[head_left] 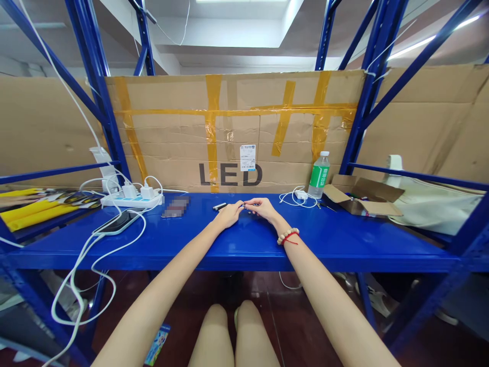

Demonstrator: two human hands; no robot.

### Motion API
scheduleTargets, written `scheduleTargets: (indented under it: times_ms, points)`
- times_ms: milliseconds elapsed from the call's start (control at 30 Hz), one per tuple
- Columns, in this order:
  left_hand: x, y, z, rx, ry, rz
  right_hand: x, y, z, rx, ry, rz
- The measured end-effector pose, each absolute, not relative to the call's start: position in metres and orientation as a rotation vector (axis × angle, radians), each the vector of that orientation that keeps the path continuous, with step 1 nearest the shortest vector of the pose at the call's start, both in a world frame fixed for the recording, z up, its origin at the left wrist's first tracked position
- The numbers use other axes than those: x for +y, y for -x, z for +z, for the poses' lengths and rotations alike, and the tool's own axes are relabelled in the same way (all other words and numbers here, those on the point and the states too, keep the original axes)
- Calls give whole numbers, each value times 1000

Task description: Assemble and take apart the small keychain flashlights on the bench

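Observation:
Over the middle of the blue table, my two hands meet at the fingertips. My left hand is closed, its thumb and fingers pinched on something small and dark that I cannot make out. From the right, my right hand pinches at the same spot, with a beaded bracelet and red string on the wrist. A dark pen-like item with a white part lies just left of my left hand. Some tiny dark pieces rest on the table under my right fingers.
On the left are a white power strip with plugs, a phone and looping white cables. A bottle, a white charger cable and an open cardboard box stand on the right. Cardboard walls the back.

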State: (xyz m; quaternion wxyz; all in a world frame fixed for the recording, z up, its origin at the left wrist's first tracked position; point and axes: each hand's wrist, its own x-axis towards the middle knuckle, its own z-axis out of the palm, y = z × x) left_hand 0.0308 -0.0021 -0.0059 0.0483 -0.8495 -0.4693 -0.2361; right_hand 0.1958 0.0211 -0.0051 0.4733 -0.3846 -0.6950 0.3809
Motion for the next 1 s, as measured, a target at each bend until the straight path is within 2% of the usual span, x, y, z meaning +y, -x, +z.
scheduleTargets:
  times_ms: [600, 1000]
  points:
    - [-12, -35, -3, -1366, 2611, -608, 21, -202, -7, -1765, 1024, 915]
    - [-16, -36, 0, -1388, 2539, -647, 12, -199, 2, -1651, 1146, 1085]
